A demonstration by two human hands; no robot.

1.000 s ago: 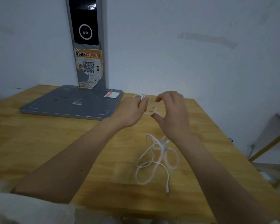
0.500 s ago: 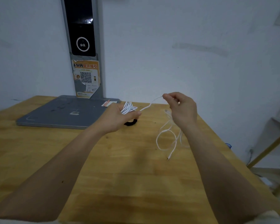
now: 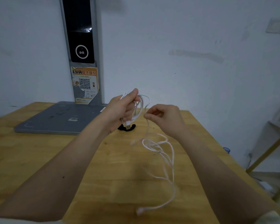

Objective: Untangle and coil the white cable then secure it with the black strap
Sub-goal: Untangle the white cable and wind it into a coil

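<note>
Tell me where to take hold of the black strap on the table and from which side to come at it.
Take the black strap at its right end, coming from above and the right. It lies flat on the table, and the left hand with the coiled white cable covers its middle, leaving only the ends showing.

The white cable (image 3: pixel 158 146) is thin, with a few loops bunched together up top and a USB plug (image 3: pixel 128 126) poking out below that bunch. From there one strand drops down into loose, messy loops hanging above the wooden table, ending in a small connector (image 3: pixel 139 211) low down. The black strap (image 3: pixel 126 128) lies on the tabletop right behind the USB plug, partly hidden.
</note>
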